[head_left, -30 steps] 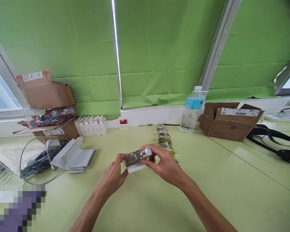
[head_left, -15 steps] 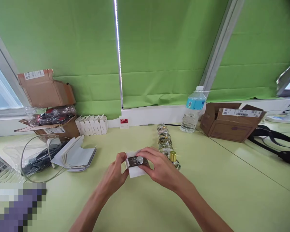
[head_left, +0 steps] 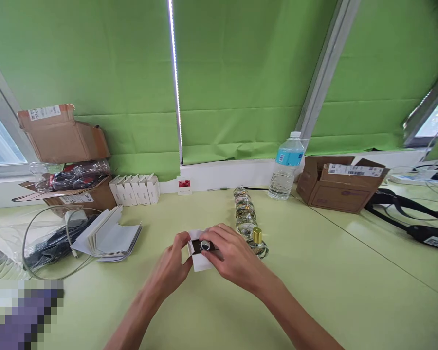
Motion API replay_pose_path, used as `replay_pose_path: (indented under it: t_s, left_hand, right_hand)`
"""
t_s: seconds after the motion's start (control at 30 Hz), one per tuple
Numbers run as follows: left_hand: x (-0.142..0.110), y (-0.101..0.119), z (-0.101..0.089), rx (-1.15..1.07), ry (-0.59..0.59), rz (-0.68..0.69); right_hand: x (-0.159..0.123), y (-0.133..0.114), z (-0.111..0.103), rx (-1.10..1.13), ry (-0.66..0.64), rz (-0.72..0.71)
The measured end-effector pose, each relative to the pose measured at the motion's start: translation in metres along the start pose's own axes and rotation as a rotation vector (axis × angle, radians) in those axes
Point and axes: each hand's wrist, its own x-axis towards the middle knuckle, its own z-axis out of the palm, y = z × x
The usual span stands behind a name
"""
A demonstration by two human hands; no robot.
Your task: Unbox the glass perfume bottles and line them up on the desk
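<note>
Over the middle of the table, my left hand [head_left: 173,258] is closed on the left edge of a small open white box [head_left: 201,262]. Between thumb and fingers of my right hand [head_left: 230,255] is a dark rectangular piece with a round silver disc [head_left: 205,245]. The dark piece lies along the white box, its left end at the left fingers and its right end partly hidden by my right hand. Just beyond the right hand runs a row of clear glass bottles [head_left: 246,214], the nearest by a gold cap [head_left: 257,235].
Several small white boxes [head_left: 136,189] stand at the back left, near stacked cardboard boxes [head_left: 63,133]. Folded white card sheets [head_left: 117,238] and a cable [head_left: 26,243] lie left. A water bottle [head_left: 285,167], an open carton [head_left: 336,187] and black straps [head_left: 405,214] are right.
The dark piece has slid left along the white box, and my right hand has moved left with it. The left hand keeps its grip. The whole view has shifted slightly.
</note>
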Motion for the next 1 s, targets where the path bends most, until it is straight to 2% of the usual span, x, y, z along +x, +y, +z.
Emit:
replay_pose_path:
  t_s: [0.27, 0.43, 0.57, 0.67, 0.83, 1.0]
  left_hand:
    - [-0.001, -0.001, 0.000, 0.010, -0.001, -0.009]
    - [-0.002, -0.007, 0.003, 0.027, 0.008, 0.035]
    - [-0.002, -0.014, 0.009, -0.040, 0.068, 0.125]
    - [-0.001, -0.011, 0.008, -0.024, 0.075, 0.175]
    - [0.003, 0.002, -0.002, 0.104, 0.010, 0.183]
    - [0.008, 0.004, -0.003, -0.009, 0.048, 0.170]
  right_hand:
    - [-0.001, -0.002, 0.004, -0.083, -0.021, -0.018]
    - [-0.001, -0.001, 0.007, -0.133, -0.028, -0.042]
    - [-0.002, 0.002, 0.002, -0.048, 0.040, -0.026]
    - [-0.002, 0.004, -0.005, 0.062, 0.088, 0.030]
    - [-0.001, 0.008, -0.014, 0.122, 0.108, 0.041]
    - [-0.003, 0.015, -0.016, 0.108, 0.126, 0.097]
